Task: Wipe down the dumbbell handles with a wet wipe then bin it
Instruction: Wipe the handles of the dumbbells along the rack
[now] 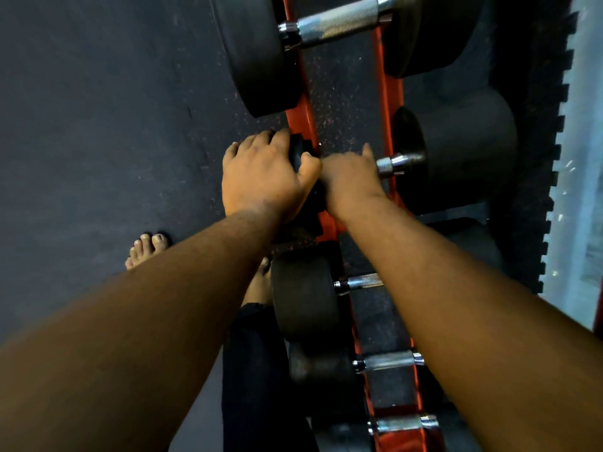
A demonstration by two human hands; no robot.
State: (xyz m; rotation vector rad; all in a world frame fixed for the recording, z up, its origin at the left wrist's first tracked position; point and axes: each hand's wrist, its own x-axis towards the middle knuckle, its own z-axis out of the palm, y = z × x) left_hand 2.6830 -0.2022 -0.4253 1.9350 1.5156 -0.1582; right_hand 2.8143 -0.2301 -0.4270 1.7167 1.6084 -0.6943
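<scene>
On the red rack (390, 93) sit black dumbbells in a row. Both hands are at the middle dumbbell (456, 151). The left hand (264, 177) curls its fingers over the near black end and grips it. The right hand (352, 181) wraps around the shiny handle, with only a short silver bit showing past it. I cannot see a wipe, so I cannot tell if one is under the fingers. Bare toes (146, 249) rest on the dark floor.
</scene>
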